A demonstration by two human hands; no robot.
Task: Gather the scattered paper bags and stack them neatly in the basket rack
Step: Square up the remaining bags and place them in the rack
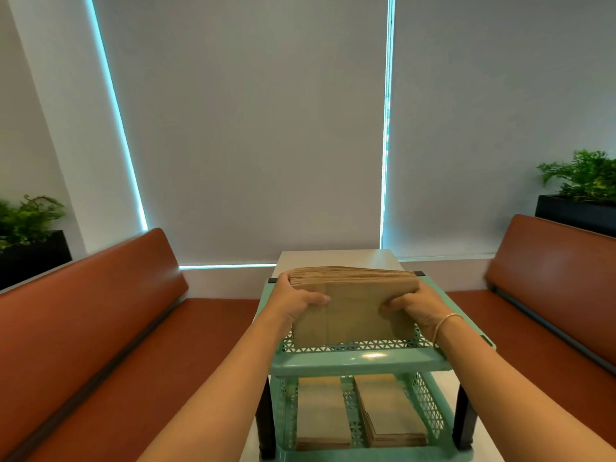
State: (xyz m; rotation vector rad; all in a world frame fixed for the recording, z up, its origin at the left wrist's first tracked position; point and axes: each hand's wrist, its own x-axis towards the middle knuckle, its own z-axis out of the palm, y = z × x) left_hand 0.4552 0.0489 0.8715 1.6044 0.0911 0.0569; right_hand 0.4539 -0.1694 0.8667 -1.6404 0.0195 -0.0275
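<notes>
A thick stack of brown paper bags [353,308] is held tilted over the top tier of the mint-green basket rack [360,360]. My left hand [295,300] grips the stack's left side, thumb on top. On the right side my right hand [413,306] grips it the same way; a thin bracelet circles that wrist. The stack's near edge dips inside the top basket. In the lower tier lie two flat piles of paper bags, one on the left [321,411] and one on the right [388,408].
The rack stands on a narrow white table [336,258] between two orange-brown benches, left [100,315] and right [550,285]. Planters with green plants stand behind each bench [30,228] [580,195]. Grey roller blinds cover the windows ahead.
</notes>
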